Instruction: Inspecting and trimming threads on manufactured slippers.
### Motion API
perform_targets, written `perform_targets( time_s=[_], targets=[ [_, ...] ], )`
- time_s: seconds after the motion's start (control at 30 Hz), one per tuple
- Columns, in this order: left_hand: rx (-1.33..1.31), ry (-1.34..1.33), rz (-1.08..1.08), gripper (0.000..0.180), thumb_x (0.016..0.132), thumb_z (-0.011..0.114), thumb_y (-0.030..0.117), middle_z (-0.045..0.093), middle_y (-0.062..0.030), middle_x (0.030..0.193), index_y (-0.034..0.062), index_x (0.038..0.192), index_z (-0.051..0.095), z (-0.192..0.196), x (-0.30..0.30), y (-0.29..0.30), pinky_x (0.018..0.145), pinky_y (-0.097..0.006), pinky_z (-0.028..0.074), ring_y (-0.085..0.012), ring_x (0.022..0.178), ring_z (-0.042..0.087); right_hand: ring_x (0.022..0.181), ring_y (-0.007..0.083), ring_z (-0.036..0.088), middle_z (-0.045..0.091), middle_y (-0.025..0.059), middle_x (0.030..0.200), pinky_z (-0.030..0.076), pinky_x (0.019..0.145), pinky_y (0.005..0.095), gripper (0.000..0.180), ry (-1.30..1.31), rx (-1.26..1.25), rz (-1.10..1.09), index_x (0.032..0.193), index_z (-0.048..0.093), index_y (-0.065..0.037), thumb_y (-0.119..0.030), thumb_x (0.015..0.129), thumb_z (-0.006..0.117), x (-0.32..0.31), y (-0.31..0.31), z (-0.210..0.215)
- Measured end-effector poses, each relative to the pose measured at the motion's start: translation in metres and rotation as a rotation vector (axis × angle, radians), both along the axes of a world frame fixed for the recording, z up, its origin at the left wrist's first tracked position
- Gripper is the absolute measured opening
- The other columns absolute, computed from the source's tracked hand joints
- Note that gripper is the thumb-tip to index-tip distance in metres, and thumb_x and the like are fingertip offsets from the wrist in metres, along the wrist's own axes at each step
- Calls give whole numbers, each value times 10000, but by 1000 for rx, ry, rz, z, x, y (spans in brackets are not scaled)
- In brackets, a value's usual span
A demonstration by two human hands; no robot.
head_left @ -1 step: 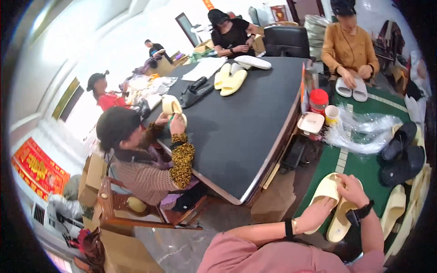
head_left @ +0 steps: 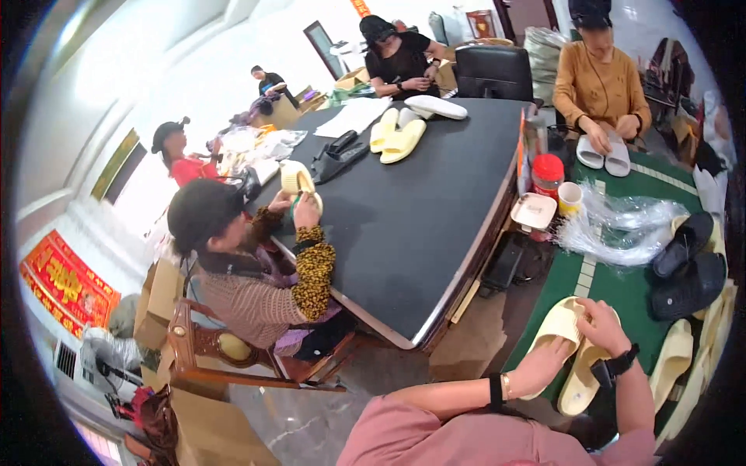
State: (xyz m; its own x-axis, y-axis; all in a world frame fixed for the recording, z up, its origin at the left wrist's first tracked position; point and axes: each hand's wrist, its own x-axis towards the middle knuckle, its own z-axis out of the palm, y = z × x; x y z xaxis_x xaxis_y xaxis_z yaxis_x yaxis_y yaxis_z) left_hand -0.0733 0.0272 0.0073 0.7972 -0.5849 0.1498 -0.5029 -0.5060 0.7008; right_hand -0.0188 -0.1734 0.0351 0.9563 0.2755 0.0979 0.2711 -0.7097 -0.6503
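Observation:
A pair of pale yellow slippers [head_left: 579, 386] lies side by side on the green table top at the lower right. My left hand [head_left: 535, 368] reaches into the foot opening of the left slipper [head_left: 558, 320], its fingers bent and partly hidden there. From the right, my right hand [head_left: 604, 326] is closed on the strap edge where the two slippers meet. Whether anything small is between the fingers cannot be made out. Another pale yellow slipper [head_left: 671, 353] rests to the right of the pair.
Black slippers [head_left: 688, 286] and a bundle of clear plastic strips [head_left: 614, 225] lie beyond my hands. A red-lidded jar [head_left: 547, 172], a paper cup [head_left: 569, 197] and a white-lidded container [head_left: 533, 210] stand nearby. At the dark table [head_left: 420, 233] a co-worker [head_left: 249, 272] handles a slipper; other people work farther off.
The whole view has shifted very slightly. Both my hands stay at the same places on the slippers.

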Motion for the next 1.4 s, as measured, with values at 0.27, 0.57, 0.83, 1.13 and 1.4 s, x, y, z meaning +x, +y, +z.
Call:
perform_targets(
  time_s=[0.27, 0.57, 0.83, 1.13, 1.4],
  targets=[
    [204, -32, -135, 416, 795, 651, 150, 526, -169, 1142, -4, 1165, 539, -6, 17, -4, 917, -439, 457, -355, 1094, 520, 821, 329, 607, 635, 170, 886, 466, 744, 413, 596, 65, 74, 36, 1321, 486, -67, -181, 754, 628, 2, -8, -4],
    [188, -102, -152, 405, 793, 632, 150, 529, -170, 1127, -9, 1160, 564, -15, 20, -6, 925, -452, 455, -362, 1061, 530, 895, 287, 637, 661, 167, 993, 484, 820, 362, 635, 208, 257, 119, 1404, 381, -41, -62, 798, 570, 3, -8, -3],
    [358, -35, -203, 359, 809, 591, 157, 583, -180, 1106, -22, 1121, 582, -6, 27, -14, 905, -430, 470, -335, 1061, 554, 1067, 256, 612, 624, 168, 1160, 465, 940, 342, 519, 151, 234, 34, 1357, 452, -28, -92, 858, 578, 0, -5, -1],
    [303, -171, -214, 489, 814, 656, 194, 554, -144, 1160, -34, 1229, 532, 14, 6, 7, 917, -404, 456, -315, 1050, 533, 922, 361, 593, 673, 167, 935, 470, 855, 440, 202, -27, -131, -211, 964, 663, -28, -125, 844, 533, -9, -31, 0],
    [303, -177, -285, 382, 783, 692, 171, 600, -107, 1097, -8, 1109, 605, 29, -10, 27, 852, -389, 482, -281, 978, 565, 975, 338, 589, 608, 152, 1005, 482, 857, 424, 194, -189, -48, -178, 977, 638, -23, -118, 828, 558, 12, -38, -2]
  ],
)
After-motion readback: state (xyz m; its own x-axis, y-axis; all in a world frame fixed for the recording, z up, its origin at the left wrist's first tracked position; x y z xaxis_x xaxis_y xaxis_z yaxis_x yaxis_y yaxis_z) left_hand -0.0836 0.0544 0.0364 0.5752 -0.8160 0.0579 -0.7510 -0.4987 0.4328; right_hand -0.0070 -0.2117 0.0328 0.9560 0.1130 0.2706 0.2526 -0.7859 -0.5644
